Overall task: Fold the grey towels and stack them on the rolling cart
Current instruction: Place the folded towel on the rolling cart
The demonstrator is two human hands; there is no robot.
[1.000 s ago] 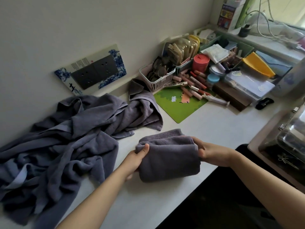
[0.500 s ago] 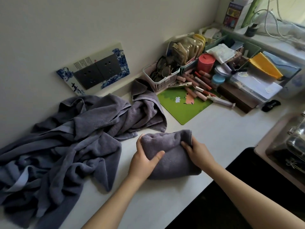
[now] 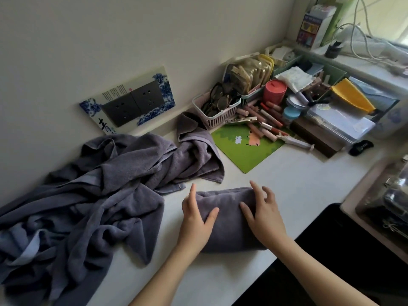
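Note:
A folded grey towel (image 3: 227, 219) lies on the white counter (image 3: 298, 184) near its front edge. My left hand (image 3: 196, 219) rests flat on the towel's left end, fingers straight and thumb spread. My right hand (image 3: 263, 215) lies on the right part of the towel with its fingers spread and lifted a little. A heap of unfolded grey towels (image 3: 88, 195) sprawls over the left of the counter up to the wall. The rolling cart is not in view.
A green mat (image 3: 245, 151) lies behind the folded towel. Beyond it stand a pink basket of glasses (image 3: 217, 109), a red tub (image 3: 274, 91), lipsticks and boxes. A socket panel (image 3: 130, 100) is on the wall. A clear container (image 3: 393, 195) sits at the right edge.
Both hands have let go of the towel's ends and now lie flat on top of it. The towel has settled onto the counter.

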